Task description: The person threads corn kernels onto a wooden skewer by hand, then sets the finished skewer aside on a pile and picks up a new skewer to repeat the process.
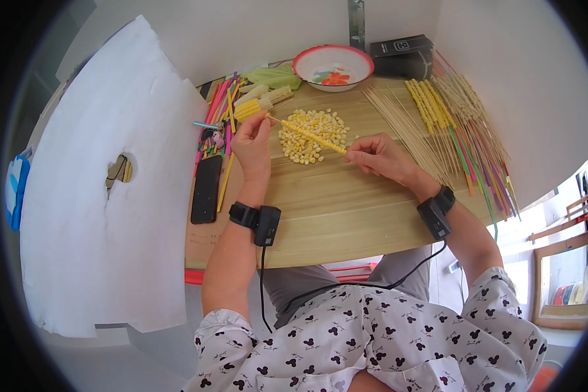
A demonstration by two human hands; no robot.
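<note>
A thin skewer threaded with yellow corn kernels (312, 136) slants between my two hands, above a loose pile of corn kernels (305, 153) on the wooden table. My left hand (252, 140) pinches the bare upper end of the skewer. At the lower end, the fingers of my right hand (380, 157) are closed on the last kernels. Behind my left hand lies a partly stripped corn cob (251, 108). Several bare wooden skewers (405, 124) spread out to the right of my right hand.
An enamel basin with a red rim (300, 57) stands at the back, near a black box (402, 46). Finished corn skewers (428, 108) and coloured sticks (483, 163) lie on the right. On the left are a phone (206, 189), colourful straws (219, 104) and a white board (111, 248).
</note>
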